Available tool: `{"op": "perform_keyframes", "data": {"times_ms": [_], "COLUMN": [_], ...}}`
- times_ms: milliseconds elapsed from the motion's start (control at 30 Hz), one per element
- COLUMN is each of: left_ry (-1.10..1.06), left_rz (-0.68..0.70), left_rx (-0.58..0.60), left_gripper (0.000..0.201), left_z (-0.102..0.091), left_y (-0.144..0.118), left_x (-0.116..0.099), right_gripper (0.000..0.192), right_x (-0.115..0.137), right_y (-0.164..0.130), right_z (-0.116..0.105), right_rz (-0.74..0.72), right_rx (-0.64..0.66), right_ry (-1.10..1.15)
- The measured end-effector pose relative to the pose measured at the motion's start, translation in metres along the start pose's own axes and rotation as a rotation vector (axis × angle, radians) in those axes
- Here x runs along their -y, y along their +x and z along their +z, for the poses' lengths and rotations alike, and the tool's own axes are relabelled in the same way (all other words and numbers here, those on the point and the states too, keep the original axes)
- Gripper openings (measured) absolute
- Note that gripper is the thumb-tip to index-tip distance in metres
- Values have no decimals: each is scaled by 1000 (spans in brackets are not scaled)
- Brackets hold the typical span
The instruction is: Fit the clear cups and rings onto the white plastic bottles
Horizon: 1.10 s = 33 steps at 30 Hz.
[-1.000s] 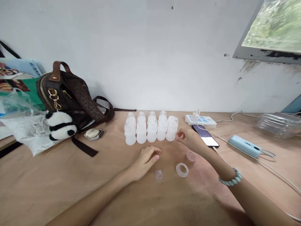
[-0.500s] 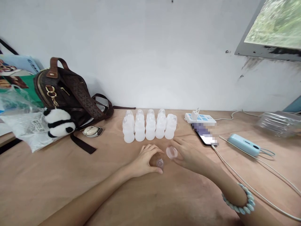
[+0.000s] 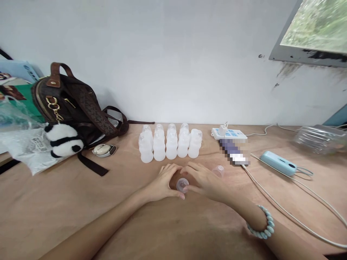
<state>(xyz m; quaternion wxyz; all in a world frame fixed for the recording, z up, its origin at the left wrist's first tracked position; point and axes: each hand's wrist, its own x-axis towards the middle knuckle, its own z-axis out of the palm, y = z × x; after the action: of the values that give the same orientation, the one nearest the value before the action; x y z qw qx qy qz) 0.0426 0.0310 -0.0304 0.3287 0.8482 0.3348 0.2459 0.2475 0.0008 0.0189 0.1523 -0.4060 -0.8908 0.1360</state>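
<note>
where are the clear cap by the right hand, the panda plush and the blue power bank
clear cap (image 3: 218,170), head view, on its rounded top
panda plush (image 3: 63,141), head view, on its white body
blue power bank (image 3: 277,163), head view, middle of its casing

Phone (image 3: 233,153) screen blurred out in blocks, nothing legible. Clear cap (image 3: 182,185) half hidden between left hand (image 3: 162,182) and right hand (image 3: 204,180); grip on it not discernible. Far row of bottles (image 3: 170,144) mostly covered by near row. Bag (image 3: 16,141) at left, cut by the edge. Container (image 3: 320,139) far right, also cut. Cable (image 3: 298,220) running off right.
</note>
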Motion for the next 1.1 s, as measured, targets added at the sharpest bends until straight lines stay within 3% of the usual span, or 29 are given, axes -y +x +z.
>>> {"op": "perform_keyframes", "data": {"times_ms": [100,267,433,567,733,833,967,1100], "left_ry": [29,94,126,144,133,126,115,81], "left_rz": [15,24,56,76,73,41,17,5], "left_rx": [11,57,58,58,59,78,92,81], "left_gripper": [56,28,31,35,41,51,64,74], "left_z": [0,-2,-1,0,0,-2,-3,-3], "left_y": [1,2,1,0,1,0,0,0], "left_x": [-3,-6,-6,-4,-1,-2,-4,-3], "right_gripper": [8,11,21,26,23,12,19,32], "right_x": [-3,-14,-17,-15,-10,-21,-68,-118], "right_y": [2,6,4,4,4,6,21,51], "right_z": [11,33,28,24,17,1,-33,-51], "right_rz": [-40,-136,-310,-331,-216,-46,225,193], "right_rx": [4,-101,-279,-318,-282,-439,-756,-676], "right_ry": [-61,-126,-131,-125,-68,44,8,10]}}
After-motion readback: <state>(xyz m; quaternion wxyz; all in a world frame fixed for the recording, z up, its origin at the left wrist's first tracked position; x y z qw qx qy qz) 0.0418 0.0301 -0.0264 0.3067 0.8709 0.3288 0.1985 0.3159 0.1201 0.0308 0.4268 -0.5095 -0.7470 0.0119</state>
